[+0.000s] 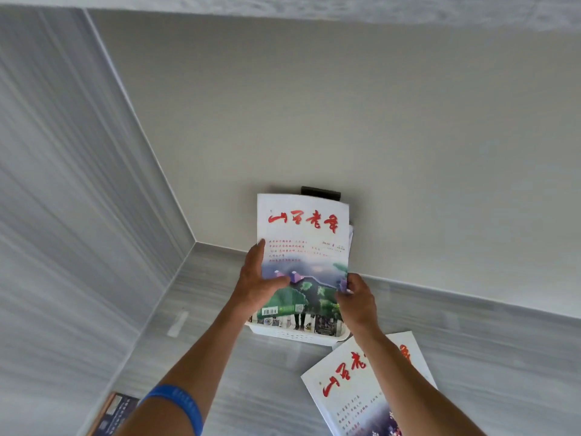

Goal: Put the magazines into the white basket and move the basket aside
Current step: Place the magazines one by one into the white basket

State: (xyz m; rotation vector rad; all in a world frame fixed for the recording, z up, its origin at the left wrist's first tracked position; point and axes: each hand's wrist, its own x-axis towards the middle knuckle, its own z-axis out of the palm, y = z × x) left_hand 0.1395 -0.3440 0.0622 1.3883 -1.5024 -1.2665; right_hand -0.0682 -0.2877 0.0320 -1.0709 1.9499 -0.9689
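Both hands, left hand (256,283) and right hand (356,297), gripping an upright magazine (303,234) at frame centre, apparently lowering it into the white basket (292,335).

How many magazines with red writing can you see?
2. One magazine stands in the white basket, held by the left hand and right hand. The other magazine lies on the floor. More may be hidden behind.

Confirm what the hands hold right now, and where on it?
Both hands grip the upright magazine: left hand on its left edge, right hand on its lower right edge, over the white basket.
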